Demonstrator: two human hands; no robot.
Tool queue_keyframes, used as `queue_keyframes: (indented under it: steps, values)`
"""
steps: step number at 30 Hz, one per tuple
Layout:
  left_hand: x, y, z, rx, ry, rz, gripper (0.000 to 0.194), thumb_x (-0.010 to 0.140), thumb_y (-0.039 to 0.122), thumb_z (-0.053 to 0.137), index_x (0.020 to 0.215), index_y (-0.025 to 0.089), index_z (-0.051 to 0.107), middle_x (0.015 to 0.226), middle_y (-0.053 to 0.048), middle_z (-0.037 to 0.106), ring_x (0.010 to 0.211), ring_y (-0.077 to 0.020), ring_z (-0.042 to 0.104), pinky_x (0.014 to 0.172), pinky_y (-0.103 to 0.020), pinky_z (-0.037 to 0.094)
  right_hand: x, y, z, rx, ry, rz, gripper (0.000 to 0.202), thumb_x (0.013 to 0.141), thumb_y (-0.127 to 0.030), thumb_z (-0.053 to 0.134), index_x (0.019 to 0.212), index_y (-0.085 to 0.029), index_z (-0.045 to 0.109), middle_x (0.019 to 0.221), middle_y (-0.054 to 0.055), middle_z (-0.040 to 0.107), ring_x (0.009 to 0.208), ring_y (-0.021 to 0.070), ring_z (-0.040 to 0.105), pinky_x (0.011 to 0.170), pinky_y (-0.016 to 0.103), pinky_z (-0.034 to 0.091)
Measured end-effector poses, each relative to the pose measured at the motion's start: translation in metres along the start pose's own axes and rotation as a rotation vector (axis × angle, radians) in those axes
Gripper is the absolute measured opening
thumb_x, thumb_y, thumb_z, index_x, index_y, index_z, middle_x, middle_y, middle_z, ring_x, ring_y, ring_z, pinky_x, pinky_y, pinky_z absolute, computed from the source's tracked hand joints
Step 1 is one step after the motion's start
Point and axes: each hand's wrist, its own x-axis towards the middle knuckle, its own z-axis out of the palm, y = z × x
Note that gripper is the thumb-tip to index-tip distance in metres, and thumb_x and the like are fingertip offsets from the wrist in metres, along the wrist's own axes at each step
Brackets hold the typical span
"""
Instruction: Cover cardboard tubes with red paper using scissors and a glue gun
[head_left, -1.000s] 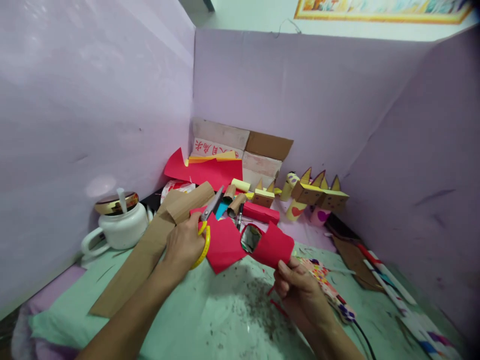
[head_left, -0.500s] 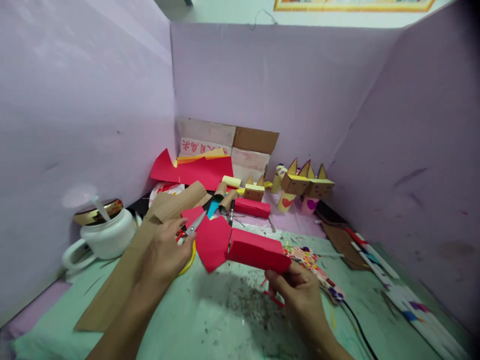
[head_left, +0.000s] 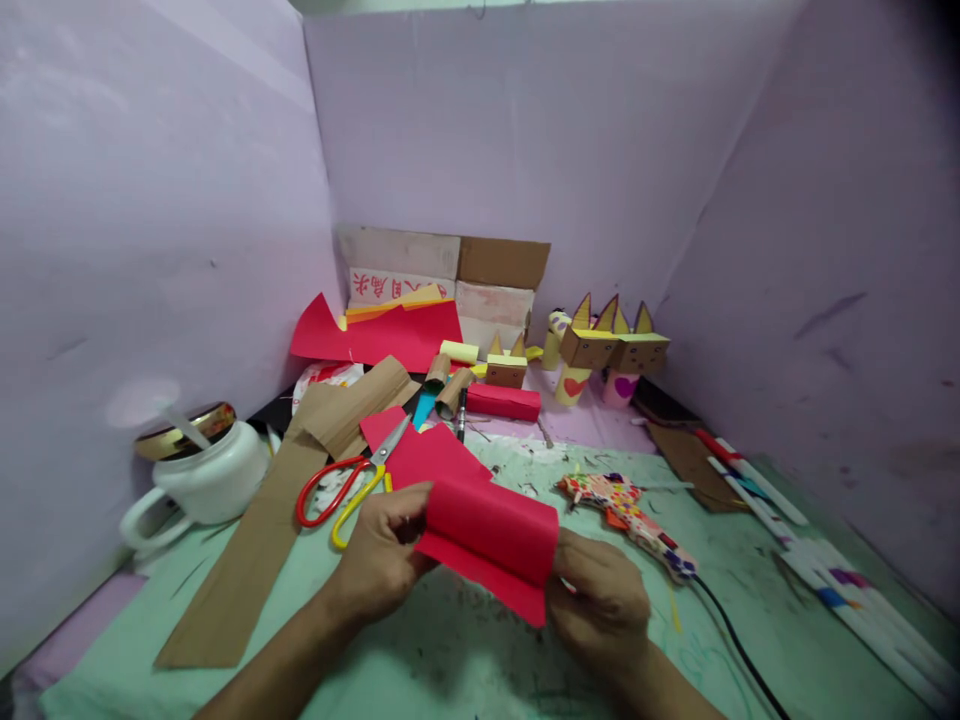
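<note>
A curled sheet of red paper (head_left: 491, 530) is held up over the table, with a flap hanging along its near side. My left hand (head_left: 386, 548) grips its left end, and my right hand (head_left: 596, 590) grips the right end. Some fingers of both hands are hidden behind or inside the roll. Left of my left hand lie scissors (head_left: 346, 492) with one red and one yellow handle, blades slightly apart and resting by red paper scraps (head_left: 427, 452). Right of my right hand is a flower-patterned glue gun (head_left: 630, 520) with a black cord.
Brown cardboard (head_left: 232, 570) lies at the left near a white mug (head_left: 202, 480). Farther back are a finished red roll (head_left: 502, 402), small cardboard tubes (head_left: 454, 392) and cat-eared paper figures (head_left: 592, 348). Markers (head_left: 757, 480) line the right edge. Lilac walls enclose the table.
My left hand has left the scissors on the table and moved right to grip the red paper. The roll has been turned, its flap now opened toward me.
</note>
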Motion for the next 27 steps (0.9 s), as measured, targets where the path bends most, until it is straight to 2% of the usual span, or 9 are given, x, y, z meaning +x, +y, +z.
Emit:
queue_keyframes:
  steps: [5,9,12,14,17,19,21,24,27]
  values:
    - [0.001,-0.002,-0.017,0.091,0.036,0.066,0.010,0.069,0.008,0.070,0.071,0.017,0.071,0.069,0.001,0.062,0.068,-0.0155,0.056,0.065,-0.024,0.046,-0.005,0.002,-0.006,-0.063,0.027,-0.014,0.030,0.067,0.000,0.055,0.082,-0.023,0.068,0.077,0.003,0.073,0.065,0.0179,0.067,0.060,0.026,0.050]
    - [0.003,0.003,-0.024,0.163,-0.024,0.084,0.008,0.069,0.009,0.066,0.064,0.016,0.064,0.065,0.002,0.058,0.062,-0.0135,0.053,0.058,-0.022,0.042,-0.006,0.010,-0.009,0.316,0.145,0.516,0.013,0.085,-0.023,0.056,0.091,-0.027,0.068,0.098,0.004,0.072,0.089,0.0200,0.066,0.078,0.032,0.050]
    - [0.005,0.005,-0.017,0.191,-0.127,0.086,0.009,0.069,0.009,0.062,0.062,0.015,0.063,0.064,0.000,0.060,0.059,-0.0135,0.054,0.057,-0.023,0.042,0.001,0.010,-0.001,0.746,-0.136,0.863,0.042,0.077,-0.051,0.066,0.109,-0.024,0.063,0.106,0.008,0.069,0.094,0.0244,0.064,0.077,0.035,0.051]
    - [0.006,0.004,-0.008,0.199,-0.178,0.088,0.008,0.069,0.010,0.059,0.064,0.015,0.064,0.067,-0.002,0.063,0.062,-0.0152,0.057,0.059,-0.025,0.044,0.006,0.005,0.005,0.863,-0.313,0.928,0.060,0.064,-0.051,0.078,0.114,-0.023,0.060,0.103,0.008,0.069,0.093,0.0241,0.063,0.077,0.034,0.049]
    - [0.008,0.001,0.001,0.203,-0.181,0.082,0.016,0.068,0.013,0.055,0.079,0.015,0.066,0.074,-0.004,0.066,0.067,-0.0170,0.060,0.062,-0.026,0.046,0.009,-0.001,0.011,0.906,-0.400,0.972,0.049,0.057,-0.039,0.084,0.098,-0.020,0.065,0.085,0.002,0.068,0.078,0.0185,0.062,0.071,0.029,0.048]
    - [0.010,-0.002,0.000,0.250,-0.040,0.036,0.032,0.068,0.018,0.054,0.099,0.016,0.064,0.076,-0.002,0.065,0.068,-0.0168,0.061,0.061,-0.026,0.048,0.010,-0.003,0.012,0.951,-0.305,1.033,0.043,0.056,-0.034,0.085,0.091,-0.018,0.067,0.079,0.001,0.067,0.072,0.0169,0.061,0.067,0.027,0.049]
    - [0.011,-0.007,-0.009,0.343,0.212,-0.034,0.042,0.070,0.025,0.053,0.112,0.017,0.058,0.083,-0.003,0.064,0.069,-0.0163,0.060,0.062,-0.026,0.048,0.012,-0.001,0.010,1.002,-0.114,1.098,0.044,0.056,-0.033,0.085,0.092,-0.018,0.066,0.079,0.002,0.069,0.070,0.0174,0.063,0.064,0.028,0.051]
    - [0.008,-0.018,-0.032,0.482,0.538,-0.119,0.038,0.073,0.029,0.050,0.106,0.015,0.058,0.097,-0.008,0.064,0.077,-0.0184,0.060,0.070,-0.030,0.048,0.016,0.004,0.008,1.006,0.117,1.165,0.047,0.055,-0.032,0.086,0.094,-0.018,0.064,0.082,0.004,0.072,0.068,0.0190,0.067,0.060,0.029,0.054]
    - [0.005,-0.028,-0.052,0.599,0.607,-0.199,0.025,0.067,0.030,0.058,0.088,0.017,0.065,0.073,-0.004,0.065,0.064,-0.0197,0.057,0.063,-0.032,0.043,0.018,0.010,0.006,0.944,0.231,1.201,0.060,0.050,-0.031,0.089,0.102,-0.016,0.062,0.082,0.006,0.073,0.067,0.0206,0.068,0.055,0.028,0.054]
